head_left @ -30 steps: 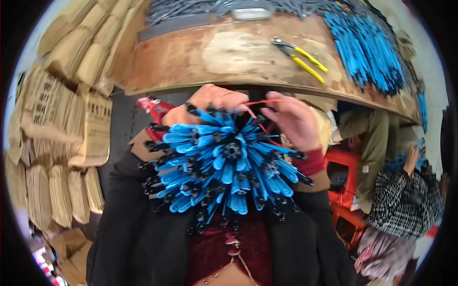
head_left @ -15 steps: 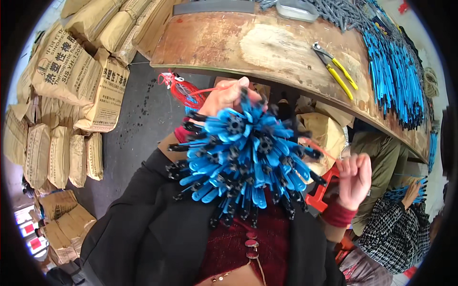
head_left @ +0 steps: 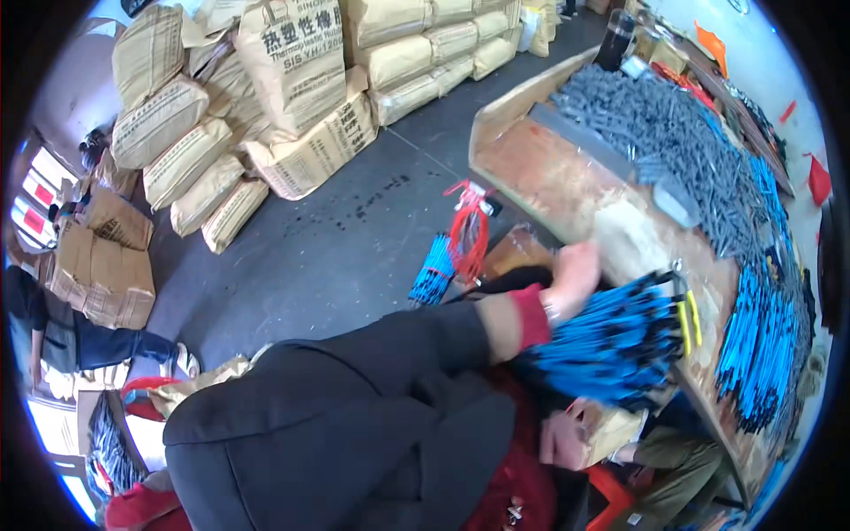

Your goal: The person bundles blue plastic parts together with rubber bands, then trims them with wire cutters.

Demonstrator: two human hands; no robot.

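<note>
The right hand [head_left: 565, 440] shows below the bundle of blue, black-tipped strips [head_left: 602, 345], the left hand [head_left: 574, 281] at its upper side; whether their fingers pinch or spread, I cannot tell. In view, the bundle overlaps the near edge of the desk [head_left: 549, 170], yellow-handled pliers [head_left: 695, 319] just beyond, grey pieces [head_left: 655, 119] heaped toward the far edge

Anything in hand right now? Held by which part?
Bundle of blue sticks shows between left hand and right hand; whether either hand grips it, and where, cannot be told.
</note>
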